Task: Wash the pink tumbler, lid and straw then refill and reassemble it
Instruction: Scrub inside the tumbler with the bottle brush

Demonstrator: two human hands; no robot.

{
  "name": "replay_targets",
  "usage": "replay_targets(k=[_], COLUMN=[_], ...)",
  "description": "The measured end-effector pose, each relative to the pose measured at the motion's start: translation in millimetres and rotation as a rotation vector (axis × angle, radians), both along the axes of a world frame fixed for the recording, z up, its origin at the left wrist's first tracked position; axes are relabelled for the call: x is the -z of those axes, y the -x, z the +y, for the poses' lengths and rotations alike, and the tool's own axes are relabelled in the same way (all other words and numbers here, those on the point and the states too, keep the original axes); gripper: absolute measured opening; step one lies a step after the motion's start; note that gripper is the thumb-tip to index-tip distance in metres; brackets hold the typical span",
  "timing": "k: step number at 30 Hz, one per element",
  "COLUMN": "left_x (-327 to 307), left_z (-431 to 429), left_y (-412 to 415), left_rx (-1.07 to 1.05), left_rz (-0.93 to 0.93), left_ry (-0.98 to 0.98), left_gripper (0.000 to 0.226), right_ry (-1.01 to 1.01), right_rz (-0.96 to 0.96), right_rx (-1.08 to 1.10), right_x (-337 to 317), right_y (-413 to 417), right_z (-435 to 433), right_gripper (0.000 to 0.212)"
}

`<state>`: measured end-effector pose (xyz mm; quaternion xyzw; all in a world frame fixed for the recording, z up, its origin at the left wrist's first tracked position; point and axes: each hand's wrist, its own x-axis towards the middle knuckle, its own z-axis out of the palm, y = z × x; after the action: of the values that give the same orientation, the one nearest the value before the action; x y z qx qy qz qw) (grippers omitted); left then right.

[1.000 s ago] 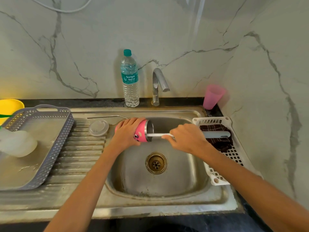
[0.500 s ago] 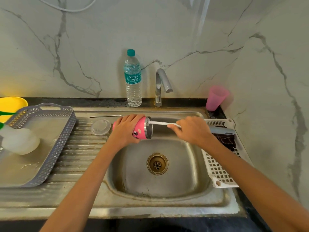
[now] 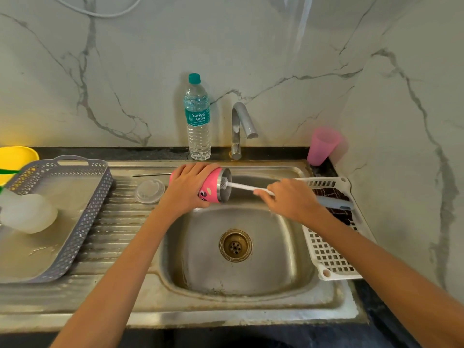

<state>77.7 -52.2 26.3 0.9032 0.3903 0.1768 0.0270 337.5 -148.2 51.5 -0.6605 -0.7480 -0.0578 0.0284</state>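
Note:
My left hand (image 3: pixel 187 188) grips the pink tumbler (image 3: pixel 212 187), which lies on its side over the back edge of the sink (image 3: pixel 175 280), its steel mouth facing right. My right hand (image 3: pixel 291 199) holds a long white bottle brush (image 3: pixel 242 187). The brush's bristle head sits inside the tumbler's mouth. The grey end of the brush handle sticks out behind my right hand. A clear round lid (image 3: pixel 150 190) lies on the ribbed drainboard left of the tumbler. The thin metal straw (image 3: pixel 150 175) lies along the back of the drainboard.
A water bottle (image 3: pixel 197 119) and the tap (image 3: pixel 241 126) stand behind the sink. A pink plastic cup (image 3: pixel 322 145) sits at the back right. A white slotted tray (image 3: pixel 329 257) with a dark cloth is right of the basin; a grey basket (image 3: pixel 82 222) is left.
The brush has slid out of the tumbler to the right, so its bristle head now shows at the mouth. My left hand and the tumbler have moved up toward the sink's back edge.

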Motion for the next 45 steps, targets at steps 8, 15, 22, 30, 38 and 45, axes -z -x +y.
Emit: replay_targets(k=[8, 15, 22, 30, 38, 45], left_x=[-4.9, -18.0, -11.6, -1.8, -15.6, -10.5], left_z=[-0.1, 1.8, 0.9, 1.1, 8.7, 7.3], left_y=[7.0, 13.9, 12.5, 12.2, 16.0, 15.7], left_rx=[-0.021, -0.044, -0.026, -0.029, -0.017, -0.023], left_rz=[0.013, 0.033, 0.032, 0.024, 0.027, -0.019], left_ry=[0.028, -0.013, -0.041, 0.042, -0.053, 0.030], left_gripper=[0.097, 0.097, 0.096, 0.096, 0.096, 0.095], right_ry=[-0.063, 0.002, 0.011, 0.027, 0.094, 0.039], right_rz=[-0.036, 0.013, 0.023, 0.066, 0.141, 0.109], right_rx=[-0.028, -0.070, 0.019, -0.064, -0.016, 0.046], right_x=[-20.5, 3.1, -7.7, -2.0, 12.0, -8.6], right_y=[5.2, 21.2, 2.3, 9.1, 17.7, 7.4], right_z=[6.1, -4.5, 10.7, -3.2, -4.7, 8.7], right_gripper=[0.058, 0.054, 0.057, 0.057, 0.056, 0.057])
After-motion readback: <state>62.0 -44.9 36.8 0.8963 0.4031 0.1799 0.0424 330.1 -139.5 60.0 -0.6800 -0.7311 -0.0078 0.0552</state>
